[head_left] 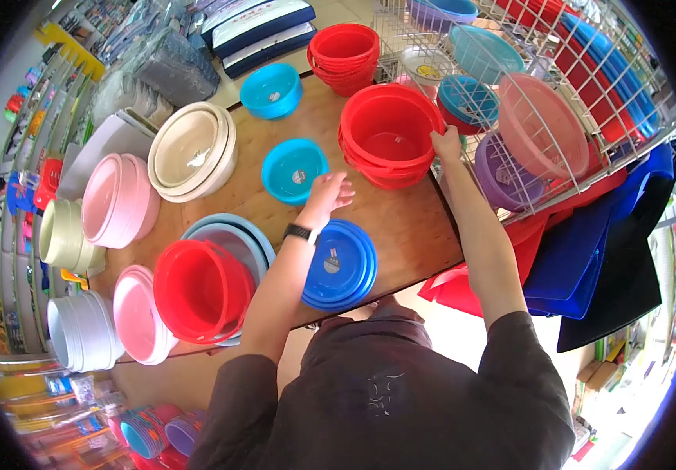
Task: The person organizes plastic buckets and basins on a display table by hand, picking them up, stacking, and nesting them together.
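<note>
My right hand (448, 144) is closed on the right rim of a stack of red buckets (392, 139) near the table's right edge. My left hand (328, 199) hovers with loosely bent, parted fingers and nothing in it. It overlaps the lower right rim of a turquoise bowl (291, 166) in the view; whether it touches the bowl I cannot tell. Below that wrist lies a stack of round blue basins (341, 265) with a label inside. Left of my forearm, a single red bucket (197, 288) leans on grey-blue basins (245, 235).
The wooden table (232, 174) also bears cream basins (190, 149), pink tubs (121, 200), white tubs (82, 332), another turquoise bowl (271, 91) and smaller red buckets (343, 53). A white wire rack (545, 86) full of basins stands close on the right. Shelves line the left.
</note>
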A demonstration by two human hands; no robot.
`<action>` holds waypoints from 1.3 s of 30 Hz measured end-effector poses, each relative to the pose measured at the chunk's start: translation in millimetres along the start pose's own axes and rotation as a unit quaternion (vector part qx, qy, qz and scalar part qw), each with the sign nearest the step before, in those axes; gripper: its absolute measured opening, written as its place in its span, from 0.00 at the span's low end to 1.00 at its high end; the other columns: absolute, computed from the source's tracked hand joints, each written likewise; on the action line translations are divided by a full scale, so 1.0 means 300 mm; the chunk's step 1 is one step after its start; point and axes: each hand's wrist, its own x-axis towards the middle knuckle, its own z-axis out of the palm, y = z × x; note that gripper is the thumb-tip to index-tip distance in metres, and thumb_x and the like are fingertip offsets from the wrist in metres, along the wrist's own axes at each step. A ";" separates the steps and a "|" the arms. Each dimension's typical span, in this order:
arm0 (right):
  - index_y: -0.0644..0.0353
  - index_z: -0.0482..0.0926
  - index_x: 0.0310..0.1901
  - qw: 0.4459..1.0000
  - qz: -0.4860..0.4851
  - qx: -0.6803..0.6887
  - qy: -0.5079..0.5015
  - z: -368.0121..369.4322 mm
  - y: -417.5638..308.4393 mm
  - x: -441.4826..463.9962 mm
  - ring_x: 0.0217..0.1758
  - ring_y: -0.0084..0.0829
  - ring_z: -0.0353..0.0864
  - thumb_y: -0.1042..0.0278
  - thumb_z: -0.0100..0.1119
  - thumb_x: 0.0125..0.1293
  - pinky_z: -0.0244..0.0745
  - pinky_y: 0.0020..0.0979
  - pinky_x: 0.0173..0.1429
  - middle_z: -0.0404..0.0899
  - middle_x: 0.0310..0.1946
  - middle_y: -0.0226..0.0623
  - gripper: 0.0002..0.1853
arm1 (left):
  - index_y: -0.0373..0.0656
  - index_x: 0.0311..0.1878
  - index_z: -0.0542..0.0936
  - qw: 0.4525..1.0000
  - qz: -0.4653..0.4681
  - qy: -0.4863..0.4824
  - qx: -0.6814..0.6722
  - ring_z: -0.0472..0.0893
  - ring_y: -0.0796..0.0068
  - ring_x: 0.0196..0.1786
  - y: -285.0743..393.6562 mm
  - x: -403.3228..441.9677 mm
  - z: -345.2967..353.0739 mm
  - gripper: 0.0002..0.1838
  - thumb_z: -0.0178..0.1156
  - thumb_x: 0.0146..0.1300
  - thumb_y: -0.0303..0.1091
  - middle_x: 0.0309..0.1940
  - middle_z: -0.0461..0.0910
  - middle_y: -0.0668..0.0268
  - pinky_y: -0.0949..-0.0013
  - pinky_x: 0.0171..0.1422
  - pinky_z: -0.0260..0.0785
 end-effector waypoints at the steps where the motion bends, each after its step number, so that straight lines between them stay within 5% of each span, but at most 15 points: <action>1: 0.68 0.73 0.54 1.000 0.012 -0.015 -0.008 -0.047 -0.077 -0.060 0.55 0.53 0.79 0.62 0.60 0.52 0.70 0.42 0.62 0.80 0.48 0.56 0.28 | 0.41 0.52 0.74 1.000 -0.027 0.006 -0.006 0.81 0.66 0.45 -0.010 0.055 0.034 0.20 0.61 0.65 0.45 0.46 0.78 0.59 0.64 0.48 0.77; 5: 0.64 0.73 0.55 0.999 0.013 0.006 -0.029 -0.011 0.003 -0.023 0.56 0.53 0.78 0.64 0.59 0.53 0.69 0.44 0.63 0.80 0.49 0.56 0.26 | 0.43 0.55 0.72 0.990 -0.063 -0.033 -0.118 0.78 0.60 0.52 -0.014 0.168 0.093 0.21 0.62 0.64 0.44 0.51 0.75 0.56 0.59 0.56 0.76; 8: 0.62 0.74 0.56 0.998 0.022 0.039 -0.048 -0.007 -0.001 -0.019 0.57 0.53 0.77 0.64 0.59 0.56 0.68 0.45 0.63 0.79 0.50 0.55 0.25 | 0.45 0.54 0.73 0.986 -0.083 0.029 -0.140 0.78 0.61 0.52 0.019 0.169 0.117 0.20 0.64 0.64 0.42 0.49 0.76 0.57 0.57 0.58 0.74; 17: 0.65 0.76 0.54 0.995 -0.065 0.002 -0.069 -0.018 -0.072 0.015 0.55 0.49 0.79 0.64 0.58 0.59 0.71 0.43 0.60 0.80 0.49 0.55 0.22 | 0.50 0.53 0.70 0.999 -0.015 0.009 -0.044 0.71 0.62 0.61 0.062 0.175 0.110 0.21 0.67 0.61 0.39 0.58 0.70 0.64 0.48 0.66 0.64; 19: 0.65 0.76 0.53 0.989 -0.078 -0.038 -0.121 -0.037 -0.094 0.041 0.55 0.50 0.79 0.65 0.57 0.57 0.71 0.44 0.60 0.80 0.49 0.55 0.22 | 0.50 0.53 0.70 0.999 0.016 0.020 -0.038 0.68 0.63 0.63 0.065 0.157 0.125 0.21 0.67 0.60 0.39 0.58 0.71 0.66 0.49 0.67 0.61; 28: 0.69 0.78 0.45 0.998 -0.003 -0.055 -0.043 -0.021 -0.156 0.073 0.54 0.56 0.78 0.62 0.56 0.53 0.71 0.47 0.57 0.80 0.45 0.61 0.21 | 0.49 0.53 0.72 0.965 0.061 -0.045 -0.252 0.68 0.68 0.64 0.131 0.139 0.151 0.15 0.62 0.65 0.37 0.56 0.73 0.69 0.57 0.69 0.61; 35: 0.70 0.81 0.47 0.991 -0.034 0.126 -0.018 -0.088 -0.165 0.166 0.37 0.35 0.85 0.66 0.60 0.54 0.76 0.33 0.43 0.85 0.31 0.44 0.20 | 0.47 0.51 0.73 0.927 0.078 -0.139 -0.340 0.71 0.67 0.60 0.277 0.043 0.229 0.13 0.61 0.66 0.36 0.53 0.74 0.69 0.58 0.68 0.63; 39: 0.72 0.80 0.45 0.970 -0.018 0.238 -0.035 -0.234 -0.313 0.113 0.30 0.28 0.80 0.73 0.58 0.58 0.75 0.27 0.36 0.82 0.31 0.39 0.15 | 0.47 0.50 0.74 0.923 0.086 -0.168 -0.335 0.75 0.67 0.54 0.353 -0.054 0.264 0.12 0.61 0.66 0.37 0.49 0.77 0.68 0.60 0.63 0.65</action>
